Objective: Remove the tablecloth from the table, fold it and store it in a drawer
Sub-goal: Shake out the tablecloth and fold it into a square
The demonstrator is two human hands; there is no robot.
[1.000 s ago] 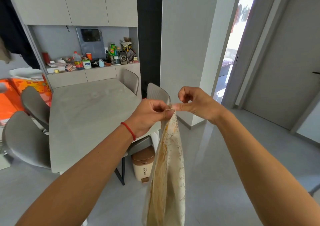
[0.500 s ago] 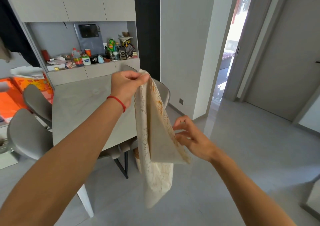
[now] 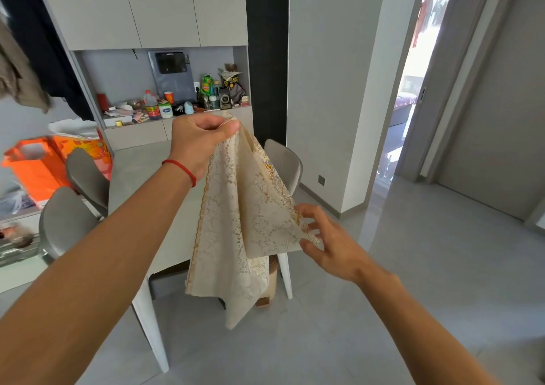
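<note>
We see the cream lace tablecloth point(image 3: 236, 231) hanging folded in the air in front of the grey surface point(image 3: 141, 178), gold trim down its edge. Left hand point(image 3: 197, 139) up top, grip clamped on the gathered corner; right hand point(image 3: 330, 243) lower, fingers point(image 3: 309, 210) spread, touching the cloth's side corner. Grey chairs point(image 3: 283, 160) ring the surface.

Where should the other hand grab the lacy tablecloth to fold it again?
Probably the loose lower corner of the tablecloth, taken from below. The left hand pinches the top, so the cloth hangs in a long drape ending at that point. The right hand only touches the side fold and would need to reach down.
</note>
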